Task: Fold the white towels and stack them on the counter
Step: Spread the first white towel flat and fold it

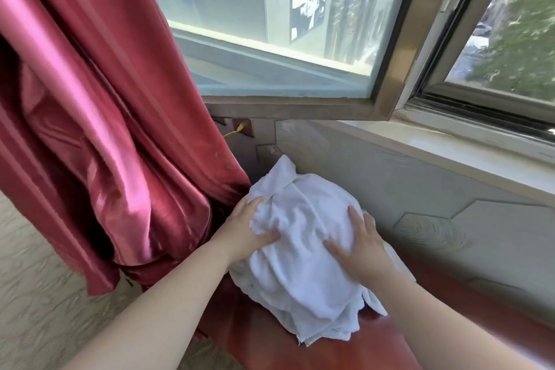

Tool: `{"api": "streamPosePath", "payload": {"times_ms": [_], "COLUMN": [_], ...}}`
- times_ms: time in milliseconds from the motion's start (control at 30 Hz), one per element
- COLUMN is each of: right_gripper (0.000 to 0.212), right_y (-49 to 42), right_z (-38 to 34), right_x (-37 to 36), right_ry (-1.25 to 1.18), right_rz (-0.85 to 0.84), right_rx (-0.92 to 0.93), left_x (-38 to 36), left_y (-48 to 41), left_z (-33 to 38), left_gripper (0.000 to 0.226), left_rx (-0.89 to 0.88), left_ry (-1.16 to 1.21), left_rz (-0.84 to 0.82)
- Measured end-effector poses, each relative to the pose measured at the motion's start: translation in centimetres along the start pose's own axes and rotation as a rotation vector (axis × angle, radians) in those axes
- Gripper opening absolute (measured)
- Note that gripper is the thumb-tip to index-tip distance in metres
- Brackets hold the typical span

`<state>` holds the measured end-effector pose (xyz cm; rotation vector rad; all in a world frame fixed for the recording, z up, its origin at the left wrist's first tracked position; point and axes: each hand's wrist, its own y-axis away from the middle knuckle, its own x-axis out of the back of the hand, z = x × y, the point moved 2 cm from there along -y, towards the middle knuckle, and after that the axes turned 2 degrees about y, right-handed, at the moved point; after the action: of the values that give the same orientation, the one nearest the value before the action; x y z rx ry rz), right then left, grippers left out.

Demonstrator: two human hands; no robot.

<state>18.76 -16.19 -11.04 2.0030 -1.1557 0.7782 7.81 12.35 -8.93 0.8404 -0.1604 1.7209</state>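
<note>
White towels [303,237]: unfolded heap on desk [270,348] beside curtain [105,129]. Left hand [250,221] fingers pinch bunched cloth; right hand [357,239] fingers spread flat on heap. Step, likely: selecting towel. Next: separate one layer, lift clear.

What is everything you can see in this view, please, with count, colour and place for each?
white towels: one rumpled heap, number unclear, white, on the counter
counter: one, glossy reddish-brown, bottom centre under the heap
curtain: one, crimson satin, hanging at left
window sash: one, bronze frame, swung open above the heap
windowsill: one, pale, at right
wall panel: one, grey-green, patterned, below the sill
yellow cable: one, yellow, at the wall beside the curtain
floor: beige, lower left
left hand: one, gripping a fold on the heap's left side
right hand: one, fingers flat on the heap's right side
</note>
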Motion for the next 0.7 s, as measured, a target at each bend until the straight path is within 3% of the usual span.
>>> {"api": "streamPosePath", "payload": {"times_ms": [100,167,267,400,500,567,633,700], "right_gripper": [0.127,0.132,0.135,0.138,0.152,0.165,0.170,0.166], "right_y": [0.3,0.9,1.4,1.2,1.0,0.8,0.7,1.0], "right_z": [1.3,1.8,1.8,2.1,2.3,2.2,2.3,2.3], "right_x": [-1.1,-2.0,-2.9,-3.4,-3.5,-3.3,-3.1,-2.9], "right_ry": [-0.249,-0.290,-0.283,-0.327,-0.442,-0.472,-0.490,-0.525], "right_rz": [0.040,0.055,0.021,-0.017,-0.046,-0.049,-0.048,-0.051], "right_rx": [-0.071,-0.137,-0.269,-0.451,-0.496,-0.507,-0.529,-0.545], "left_x": [-0.9,-1.6,-2.2,-2.0,-1.6,-1.6,-1.7,-1.8], "left_y": [-1.6,-2.0,-1.5,-1.8,-1.9,-1.7,-1.6,-1.4], "left_z": [-1.6,-2.9,-4.6,-4.6,-4.8,-5.2,-5.0,-4.2], "left_gripper": [0.108,0.094,0.106,0.085,0.125,0.139,0.131,0.100], "left_rx": [0.033,-0.010,0.065,0.096,0.134,0.168,0.157,0.121], "left_ry": [0.165,0.250,0.319,0.349,0.414,0.448,0.480,0.497], "left_rz": [0.001,0.021,-0.038,-0.072,-0.093,-0.129,-0.152,-0.164]}}
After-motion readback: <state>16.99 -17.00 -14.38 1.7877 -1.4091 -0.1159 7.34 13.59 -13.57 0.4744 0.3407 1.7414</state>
